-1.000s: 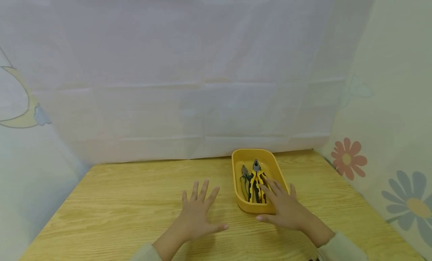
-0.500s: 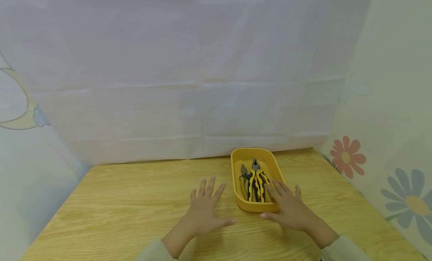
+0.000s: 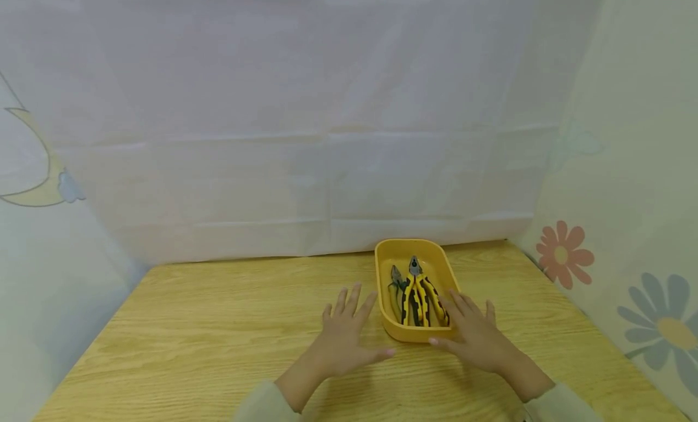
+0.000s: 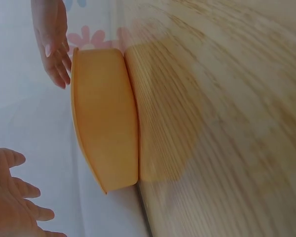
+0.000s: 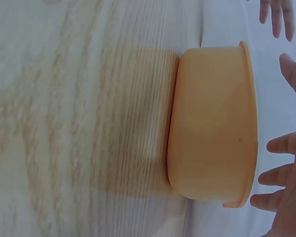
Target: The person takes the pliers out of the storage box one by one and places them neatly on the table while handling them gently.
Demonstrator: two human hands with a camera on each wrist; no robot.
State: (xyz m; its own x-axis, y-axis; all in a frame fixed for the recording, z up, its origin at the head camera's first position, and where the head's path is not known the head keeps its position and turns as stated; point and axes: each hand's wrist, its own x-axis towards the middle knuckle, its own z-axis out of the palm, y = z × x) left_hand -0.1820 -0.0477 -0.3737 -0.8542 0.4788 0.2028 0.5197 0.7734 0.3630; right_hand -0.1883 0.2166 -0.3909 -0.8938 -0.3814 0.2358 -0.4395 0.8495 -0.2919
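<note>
A yellow plastic bin (image 3: pixel 403 334) stands at the back right of the wooden table. Inside lie pliers with yellow-and-black handles (image 3: pixel 415 298) and a smaller pair of pliers (image 3: pixel 395 282) with darker handles, to their left. My left hand (image 3: pixel 342 342) hovers left of the bin's near end, fingers spread and holding nothing. Over the bin's near right corner is my right hand (image 3: pixel 480 337), also spread, its fingers overlapping the rim in the head view. In the right wrist view the fingers (image 5: pixel 281 175) are beside the bin's rim, apart from it. Parts of the handles are hidden behind the right hand.
The wooden table (image 3: pixel 218 325) reaches back to a wall hung with a creased white sheet (image 3: pixel 327 137). Walls with painted flowers (image 3: pixel 564 255) on the right and a moon (image 3: pixel 40 179) on the left flank the table.
My left hand has shifted right, closer to the bin. The right hand has drifted slightly right, uncovering more of the plier handles. The bin and pliers stay put.
</note>
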